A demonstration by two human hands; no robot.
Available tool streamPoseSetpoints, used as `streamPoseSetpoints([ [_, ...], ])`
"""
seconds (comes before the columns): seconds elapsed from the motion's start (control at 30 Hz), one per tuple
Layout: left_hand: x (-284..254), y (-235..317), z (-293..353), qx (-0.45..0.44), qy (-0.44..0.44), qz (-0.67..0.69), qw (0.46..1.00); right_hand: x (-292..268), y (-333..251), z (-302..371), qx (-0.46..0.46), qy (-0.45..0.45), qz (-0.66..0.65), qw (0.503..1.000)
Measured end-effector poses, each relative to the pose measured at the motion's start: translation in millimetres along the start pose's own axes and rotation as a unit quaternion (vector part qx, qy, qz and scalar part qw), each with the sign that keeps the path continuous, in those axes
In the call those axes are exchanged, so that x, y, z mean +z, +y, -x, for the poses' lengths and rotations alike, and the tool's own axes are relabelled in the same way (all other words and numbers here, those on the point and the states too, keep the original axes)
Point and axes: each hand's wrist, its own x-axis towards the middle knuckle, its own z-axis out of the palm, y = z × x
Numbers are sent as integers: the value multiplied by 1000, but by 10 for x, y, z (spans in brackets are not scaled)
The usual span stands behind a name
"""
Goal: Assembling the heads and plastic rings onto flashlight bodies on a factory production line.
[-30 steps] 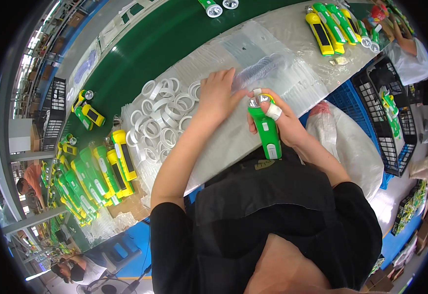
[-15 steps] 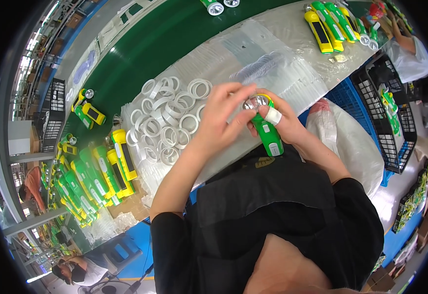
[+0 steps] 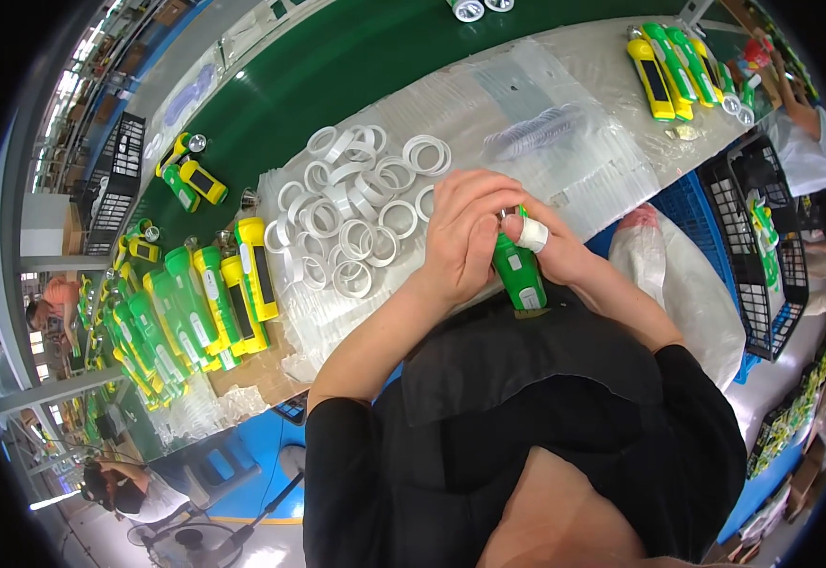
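Observation:
A green flashlight (image 3: 521, 275) is held between both my hands close to my chest, its body pointing down toward me. My right hand (image 3: 557, 248) grips it near the head from the right; white tape wraps the thumb. Cupped over the lamp head, my left hand (image 3: 460, 232) has its fingers closed around it, so most of the head is hidden. Whether a ring is under these fingers cannot be seen. Left of my hands, a pile of loose white rings (image 3: 359, 241) lies on a plastic-covered sheet (image 3: 413, 295).
Several green and yellow flashlights (image 3: 200, 308) stand in rows at the left. More flashlights (image 3: 673, 71) lie at the far right. Clear round lenses (image 3: 536, 131) are stacked beyond my hands. A black crate (image 3: 763, 246) and white sack (image 3: 683, 284) stand right; people work nearby.
My left hand has closed over the flashlight's head, whose shiny reflector showed between spread fingers before. The whole view has shifted, with the bench items now further right.

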Motion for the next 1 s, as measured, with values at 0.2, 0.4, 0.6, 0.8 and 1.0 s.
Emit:
streamPoseSetpoints([
  [0.2, -197, 44, -73, -10, -44, -66, 997, -21, -138, -90, 15, -55, 25, 998],
  [0.4, -187, 52, -92, -38, -37, -7, 999, -27, -163, -115, 2, -63, 29, 998],
  [0.6, -123, 38, -21, -17, -22, -32, 999, -40, -120, -133, -1, -71, 28, 997],
  [0.8, -133, 59, 22, -10, -11, -77, 997, -31, -53, -172, -64, -80, 32, 994],
  [1.0, -323, -233, -203, -81, 47, -126, 988, -137, -213, -300, -78, -42, 64, 994],
])
